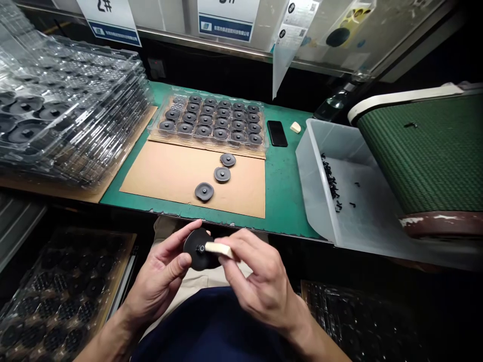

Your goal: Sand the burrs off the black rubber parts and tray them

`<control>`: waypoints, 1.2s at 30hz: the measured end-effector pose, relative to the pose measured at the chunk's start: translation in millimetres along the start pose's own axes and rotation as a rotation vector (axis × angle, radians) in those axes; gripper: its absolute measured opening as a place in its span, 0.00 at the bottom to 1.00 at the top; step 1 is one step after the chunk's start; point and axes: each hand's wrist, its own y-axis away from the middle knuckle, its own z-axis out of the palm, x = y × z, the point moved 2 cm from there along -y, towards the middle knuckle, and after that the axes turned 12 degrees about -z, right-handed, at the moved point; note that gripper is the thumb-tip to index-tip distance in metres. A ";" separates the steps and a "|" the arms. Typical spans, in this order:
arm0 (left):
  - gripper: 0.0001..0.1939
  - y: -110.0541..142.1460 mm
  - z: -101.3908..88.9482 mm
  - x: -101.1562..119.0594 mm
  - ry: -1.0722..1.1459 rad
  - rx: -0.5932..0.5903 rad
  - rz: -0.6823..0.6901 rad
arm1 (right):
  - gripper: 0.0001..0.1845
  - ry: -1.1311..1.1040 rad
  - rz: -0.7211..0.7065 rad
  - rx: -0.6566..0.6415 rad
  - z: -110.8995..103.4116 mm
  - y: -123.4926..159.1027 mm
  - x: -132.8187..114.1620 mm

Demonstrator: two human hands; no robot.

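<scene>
My left hand (163, 274) pinches a black round disc part (194, 249) by its rim, just below the table's front edge. My right hand (260, 279) is closed on a small cream-coloured stick (218, 248) whose tip touches the hub at the disc's middle. Three more black discs (222, 174) lie loose in a diagonal row on a brown cardboard sheet (169, 176). Behind the sheet stands a clear plastic tray (211, 120) with several discs in its pockets.
A tall stack of clear trays (68, 115) fills the left. A white bin (339, 201) with small black scraps sits right, under a green conveyor belt (426, 151). A black phone (276, 133) and a cream block (295, 127) lie on the green mat. Trays rest beside my knees.
</scene>
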 end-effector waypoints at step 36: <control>0.19 -4.6 -1.2 -0.3 0.134 -0.033 -0.210 | 0.11 0.151 -0.005 -0.087 -1.8 -0.3 -5.5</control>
